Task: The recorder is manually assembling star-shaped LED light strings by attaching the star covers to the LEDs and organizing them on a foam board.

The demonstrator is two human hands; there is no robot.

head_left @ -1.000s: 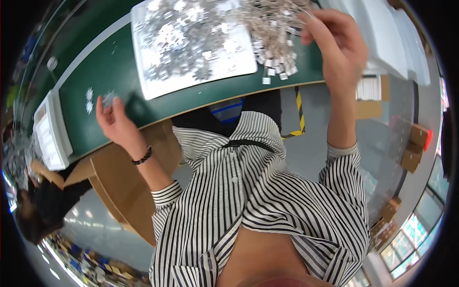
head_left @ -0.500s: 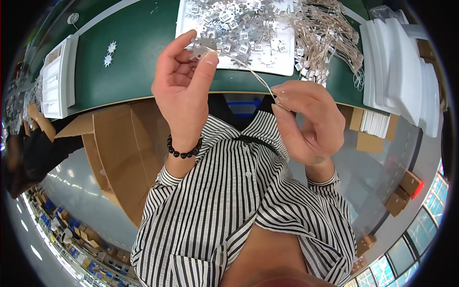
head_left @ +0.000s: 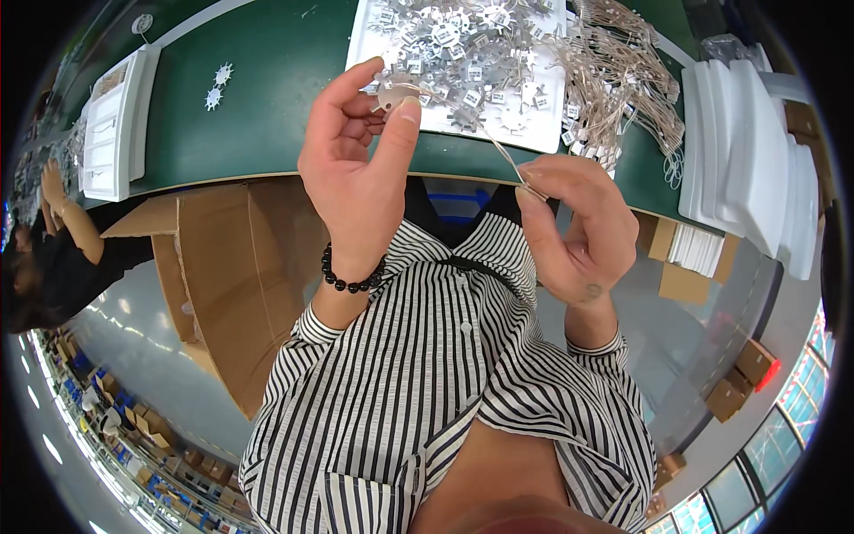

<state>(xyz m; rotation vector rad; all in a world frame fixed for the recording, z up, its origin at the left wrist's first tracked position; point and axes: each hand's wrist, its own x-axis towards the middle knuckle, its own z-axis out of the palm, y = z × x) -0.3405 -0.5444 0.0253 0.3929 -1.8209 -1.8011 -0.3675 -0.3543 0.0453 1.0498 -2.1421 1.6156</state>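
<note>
My left hand (head_left: 360, 160) pinches a flat silvery metal plate (head_left: 394, 92) with small tabs round its edge, between thumb and forefinger. From the plate a thin pale wire (head_left: 503, 153) runs across to my right hand (head_left: 583, 222), whose thumb and forefinger are closed on it. Both hands are raised in front of the table's near edge. Behind them a white tray (head_left: 360, 49) carries a heap of similar tabbed metal pieces (head_left: 471, 49) with white labels. How the wire joins the plate is too small to make out.
Bundled wires with white tags (head_left: 627, 84) lie right of the tray. White foam sheets (head_left: 747, 151) stand at the table's right end. Two small star-shaped pieces (head_left: 218, 86) and a white box (head_left: 116, 133) are left. A cardboard box (head_left: 222, 267) stands below; a co-worker's arm (head_left: 76, 218) shows far left.
The whole view has shifted slightly, so the table and tray sit farther right. Both hands keep their holds, and the plate in my left hand looks tilted differently.
</note>
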